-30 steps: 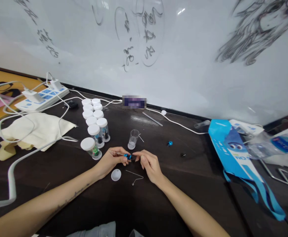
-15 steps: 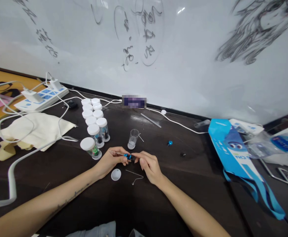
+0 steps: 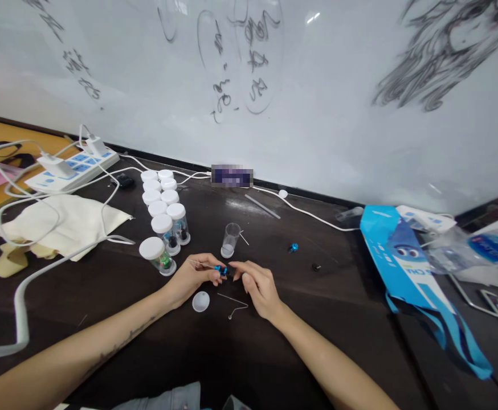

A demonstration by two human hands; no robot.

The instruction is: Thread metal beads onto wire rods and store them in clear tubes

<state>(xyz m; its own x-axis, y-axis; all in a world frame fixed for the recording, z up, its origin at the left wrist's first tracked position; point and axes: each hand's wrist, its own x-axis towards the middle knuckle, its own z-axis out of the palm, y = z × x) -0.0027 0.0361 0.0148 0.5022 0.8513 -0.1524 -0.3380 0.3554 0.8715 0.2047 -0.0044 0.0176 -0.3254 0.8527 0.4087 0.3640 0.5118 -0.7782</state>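
Observation:
My left hand (image 3: 195, 276) pinches a small blue and black part (image 3: 220, 270), with thin pale wires running back over the fingers. Close to its right end, my right hand (image 3: 260, 285) has its fingertips bent around the black end of the part; whether they grip it is too small to tell. Below the hands lie a white lid (image 3: 201, 302) and a thin bent wire (image 3: 233, 306). An uncapped clear jar (image 3: 231, 240) stands just beyond them. Farther right sit a blue piece (image 3: 293, 247) and a small black piece (image 3: 316, 267).
Several white-capped jars (image 3: 162, 224) stand in two rows at the left. Behind them are a power strip (image 3: 73, 171), cables and a cream cloth (image 3: 67, 222). A blue bag (image 3: 396, 256) and a plastic bottle (image 3: 492, 246) lie at the right, before the whiteboard (image 3: 317, 114).
My right fingertips have shifted very slightly at the black end of the part. My left hand stays almost where it was, still holding the part.

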